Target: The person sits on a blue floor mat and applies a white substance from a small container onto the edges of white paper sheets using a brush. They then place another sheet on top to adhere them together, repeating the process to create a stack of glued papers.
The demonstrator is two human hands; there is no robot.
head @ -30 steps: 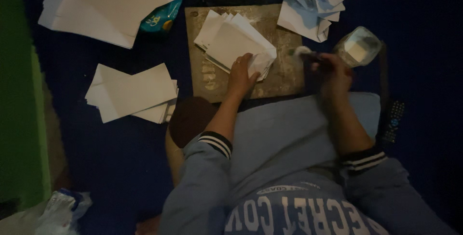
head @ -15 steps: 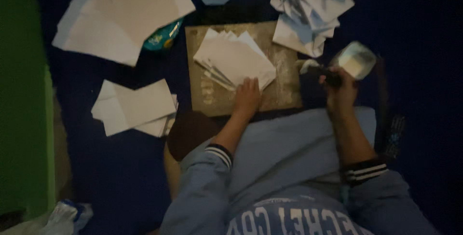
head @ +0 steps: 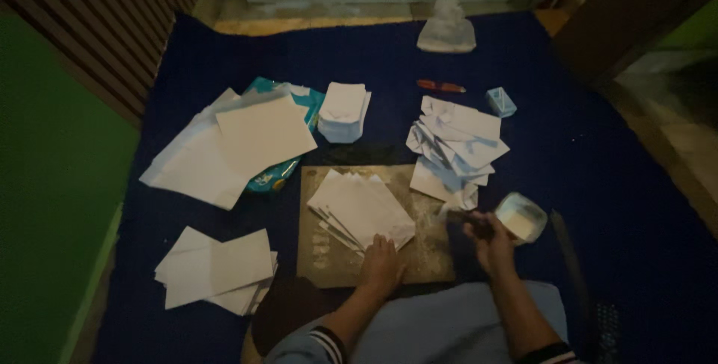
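Note:
A fanned stack of white paper sheets (head: 360, 208) lies on a brown wooden board (head: 430, 252) in front of me. My left hand (head: 380, 267) rests flat on the board at the stack's near edge, fingers touching the paper. My right hand (head: 488, 238) grips a dark-handled brush (head: 458, 215) whose pale tip points left over the board's right edge. A small open tub of white paste (head: 522, 217) sits just right of that hand.
A blue mat (head: 583, 155) covers the floor. On it lie large white sheets (head: 232, 143) over a teal packet, cut sheets (head: 217, 268) at the left, a small paper stack (head: 344, 112), folded papers (head: 452, 147), a red pen (head: 440, 86), a small blue box (head: 500, 101), a plastic bag (head: 446, 28).
The view has tilted up, showing more of the mat beyond. My left hand has slid from the middle of the paper stack back to its near edge. My right hand still holds the brush.

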